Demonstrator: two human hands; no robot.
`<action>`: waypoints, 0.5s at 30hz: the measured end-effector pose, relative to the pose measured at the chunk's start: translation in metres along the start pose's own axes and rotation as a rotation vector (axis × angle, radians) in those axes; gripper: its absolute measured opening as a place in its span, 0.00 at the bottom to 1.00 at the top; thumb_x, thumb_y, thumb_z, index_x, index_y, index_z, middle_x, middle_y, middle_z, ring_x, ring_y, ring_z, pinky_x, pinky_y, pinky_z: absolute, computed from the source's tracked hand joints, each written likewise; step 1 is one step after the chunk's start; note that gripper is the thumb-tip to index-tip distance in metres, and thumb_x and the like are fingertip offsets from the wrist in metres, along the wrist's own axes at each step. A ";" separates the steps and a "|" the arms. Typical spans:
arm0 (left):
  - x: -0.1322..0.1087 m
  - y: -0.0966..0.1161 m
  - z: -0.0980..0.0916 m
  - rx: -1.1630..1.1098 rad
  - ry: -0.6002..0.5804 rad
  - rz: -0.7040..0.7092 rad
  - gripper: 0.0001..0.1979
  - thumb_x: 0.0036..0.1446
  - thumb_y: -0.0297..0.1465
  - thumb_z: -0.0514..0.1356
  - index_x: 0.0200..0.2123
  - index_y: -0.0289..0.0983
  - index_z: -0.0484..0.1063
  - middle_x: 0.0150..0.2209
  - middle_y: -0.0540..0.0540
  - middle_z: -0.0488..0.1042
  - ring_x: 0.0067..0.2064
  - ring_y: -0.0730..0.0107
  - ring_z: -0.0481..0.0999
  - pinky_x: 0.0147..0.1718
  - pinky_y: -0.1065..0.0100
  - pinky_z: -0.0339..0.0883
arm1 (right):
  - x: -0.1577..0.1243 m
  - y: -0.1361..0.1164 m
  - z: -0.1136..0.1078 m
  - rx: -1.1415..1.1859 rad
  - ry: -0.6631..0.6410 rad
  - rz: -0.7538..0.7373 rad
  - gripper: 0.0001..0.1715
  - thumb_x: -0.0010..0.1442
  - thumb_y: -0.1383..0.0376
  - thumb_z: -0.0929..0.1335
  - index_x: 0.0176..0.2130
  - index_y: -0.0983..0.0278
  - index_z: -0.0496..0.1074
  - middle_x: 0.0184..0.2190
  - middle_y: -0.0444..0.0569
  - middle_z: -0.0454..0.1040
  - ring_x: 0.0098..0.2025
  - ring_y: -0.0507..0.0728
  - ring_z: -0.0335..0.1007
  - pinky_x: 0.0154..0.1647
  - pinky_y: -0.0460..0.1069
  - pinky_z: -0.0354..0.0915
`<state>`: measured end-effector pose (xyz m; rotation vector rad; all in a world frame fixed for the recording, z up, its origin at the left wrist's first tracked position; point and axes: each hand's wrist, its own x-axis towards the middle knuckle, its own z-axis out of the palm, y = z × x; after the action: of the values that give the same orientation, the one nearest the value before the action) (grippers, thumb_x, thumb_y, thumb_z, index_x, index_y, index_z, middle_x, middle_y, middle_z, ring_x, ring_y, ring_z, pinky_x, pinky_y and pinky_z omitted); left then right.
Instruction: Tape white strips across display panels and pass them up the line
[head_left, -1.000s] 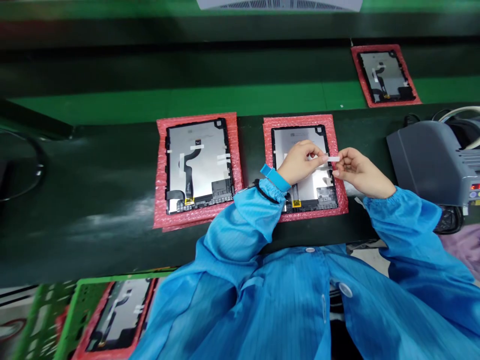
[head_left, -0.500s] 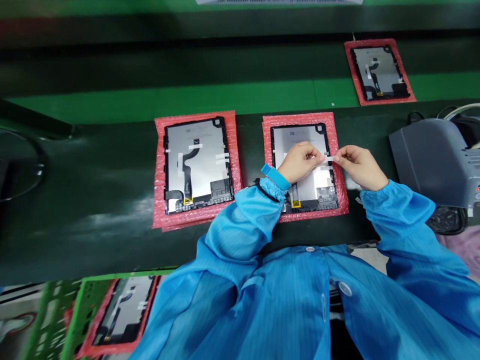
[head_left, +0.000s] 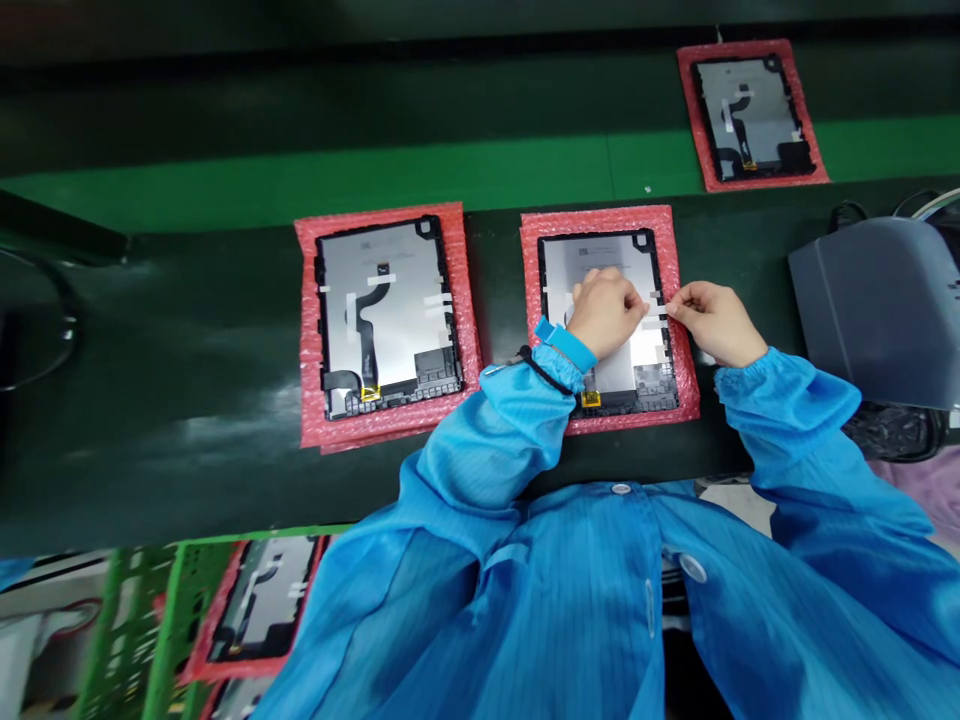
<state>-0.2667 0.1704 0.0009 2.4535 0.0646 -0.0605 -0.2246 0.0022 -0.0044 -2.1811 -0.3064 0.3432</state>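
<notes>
A short strip of white tape point(head_left: 657, 310) spans the gap between my two hands at the right edge of a tablet screen panel point(head_left: 611, 385). My left hand point(head_left: 606, 310) reaches over the panel, its thumb and forefinger pinched at the strip's left end. At the right end, the fingertips of my right hand point(head_left: 714, 322) are closed on the tape. The panel lies on a pink bubble-wrap sheet point(head_left: 685, 375), its silver back facing up. My left hand and wrist hide part of its middle and its dark flex cable.
Left of it, a second panel point(head_left: 409, 335) lies on pink bubble wrap. Another panel point(head_left: 754, 120) lies at the back right, near a grey machine point(head_left: 870, 310). Below the table's front edge, a green crate point(head_left: 169, 620) stands beside a wrapped panel point(head_left: 262, 600).
The tape strip is now lower against the panel's right edge, and my left hand has turned slightly. The whole view has shifted a little with the head.
</notes>
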 end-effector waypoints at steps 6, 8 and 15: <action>-0.002 0.003 -0.002 0.041 -0.022 -0.018 0.08 0.58 0.30 0.61 0.27 0.36 0.73 0.40 0.43 0.73 0.50 0.55 0.67 0.51 0.53 0.59 | 0.001 0.002 0.001 -0.026 -0.006 -0.002 0.07 0.53 0.64 0.70 0.25 0.62 0.69 0.22 0.44 0.68 0.25 0.53 0.62 0.31 0.51 0.61; -0.002 0.003 -0.002 0.043 -0.023 -0.016 0.08 0.59 0.30 0.61 0.27 0.36 0.73 0.40 0.43 0.73 0.51 0.54 0.67 0.51 0.53 0.59 | 0.001 0.004 0.001 -0.027 -0.003 -0.019 0.08 0.52 0.62 0.70 0.25 0.62 0.69 0.21 0.44 0.69 0.25 0.54 0.63 0.31 0.52 0.62; -0.002 0.007 -0.003 0.073 -0.042 -0.026 0.08 0.58 0.31 0.61 0.27 0.37 0.74 0.41 0.42 0.73 0.51 0.53 0.67 0.50 0.52 0.60 | 0.004 0.009 0.002 -0.049 -0.008 -0.035 0.09 0.51 0.61 0.71 0.24 0.62 0.71 0.19 0.44 0.68 0.24 0.53 0.63 0.29 0.51 0.61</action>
<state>-0.2682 0.1668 0.0078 2.5234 0.0777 -0.1279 -0.2201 -0.0003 -0.0132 -2.2200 -0.3610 0.3277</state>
